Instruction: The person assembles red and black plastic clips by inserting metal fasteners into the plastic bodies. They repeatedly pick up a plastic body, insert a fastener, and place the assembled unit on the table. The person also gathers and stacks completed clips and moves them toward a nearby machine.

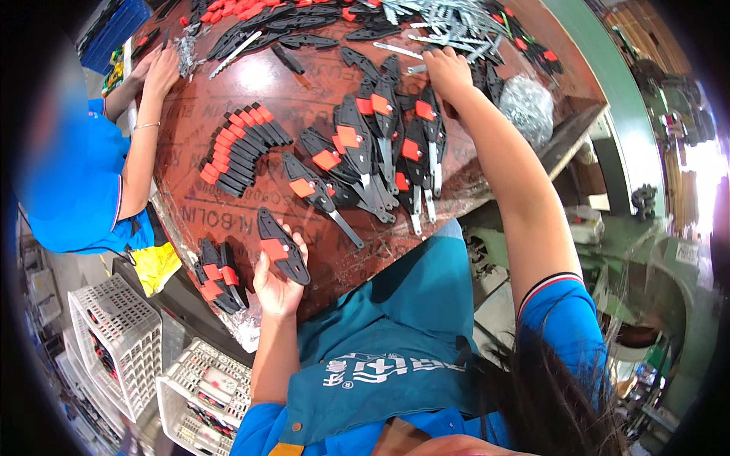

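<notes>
My left hand, near the table's front edge, holds a black handle part with a red piece across it, fingers and thumb at its sides. My right hand reaches to the far side, fingers curled over a metal strip at the edge of a heap of silvery metal strips. Its fingertips are partly hidden. Between my hands lie several black handle assemblies with red pieces, many with a metal strip sticking out. Nearer my left hand is a small stack of similar handle parts.
A fanned row of black-and-red pieces lies left of centre on the red-brown table. More black and red parts lie along the far side. A clear plastic bag sits at right. A co-worker's hands work at far left. White crates stand below left.
</notes>
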A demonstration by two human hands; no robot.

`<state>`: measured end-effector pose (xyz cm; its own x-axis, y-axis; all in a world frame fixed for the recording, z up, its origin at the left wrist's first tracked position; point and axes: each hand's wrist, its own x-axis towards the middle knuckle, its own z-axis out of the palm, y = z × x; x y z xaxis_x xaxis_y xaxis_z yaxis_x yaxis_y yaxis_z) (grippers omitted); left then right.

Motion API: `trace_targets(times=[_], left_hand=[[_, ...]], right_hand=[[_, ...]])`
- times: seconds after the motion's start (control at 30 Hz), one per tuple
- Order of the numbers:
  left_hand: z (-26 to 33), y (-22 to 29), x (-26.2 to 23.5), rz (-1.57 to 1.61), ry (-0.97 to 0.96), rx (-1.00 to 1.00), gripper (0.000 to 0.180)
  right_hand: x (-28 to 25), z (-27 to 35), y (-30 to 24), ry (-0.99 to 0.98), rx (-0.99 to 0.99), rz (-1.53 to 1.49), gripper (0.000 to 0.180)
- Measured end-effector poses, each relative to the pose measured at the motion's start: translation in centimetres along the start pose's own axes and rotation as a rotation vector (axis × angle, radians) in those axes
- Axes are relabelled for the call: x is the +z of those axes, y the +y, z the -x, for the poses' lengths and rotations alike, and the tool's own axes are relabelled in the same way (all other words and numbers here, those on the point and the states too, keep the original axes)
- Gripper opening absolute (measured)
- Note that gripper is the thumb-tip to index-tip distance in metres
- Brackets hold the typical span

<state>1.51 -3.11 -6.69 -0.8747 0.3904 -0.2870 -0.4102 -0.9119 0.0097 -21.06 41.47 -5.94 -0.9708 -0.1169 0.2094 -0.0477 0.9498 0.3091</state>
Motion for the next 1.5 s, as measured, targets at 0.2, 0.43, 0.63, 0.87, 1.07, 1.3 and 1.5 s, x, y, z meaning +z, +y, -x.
trace_targets(times=[0.2,0.43,0.63,0.87,1.07,1.3,1.5], left_hand=[[-0.6,0.8,-0.9,-0.121,0.048,0.062,0.062],[-1.7,0.2,0.3,-0.180,0.023,0.018,0.064],[-1.3,-0.2,0.9,-0.204,0.015,0.019,0.068],[1.2,1.0,2.7,-0.049,-0.052,0.050,0.066],[4.4,2.6,4.8,0.037,-0.057,0.127,0.067],[7.1,1.6,3.4,-0.149,-0.021,0.078,0.061],[7.7,-0.9,1.7,-0.140,-0.005,-0.073,0.053]], right_hand=[[2.1,-3.8,-1.1,0.148,-0.105,-0.084,0.029],[6.8,-8.3,0.1,-0.337,-0.009,-0.243,0.046],[0.4,-6.6,-0.3,-0.330,0.018,-0.178,0.027],[-13.6,3.2,-5.9,0.385,-0.291,-0.420,0.014],[-15.7,17.7,-20.6,0.353,-0.999,-0.631,0.011],[-10.6,22.7,-24.1,0.245,-0.716,-0.793,0.035],[-18.6,27.0,-22.3,0.316,0.016,-1.497,0.030]])
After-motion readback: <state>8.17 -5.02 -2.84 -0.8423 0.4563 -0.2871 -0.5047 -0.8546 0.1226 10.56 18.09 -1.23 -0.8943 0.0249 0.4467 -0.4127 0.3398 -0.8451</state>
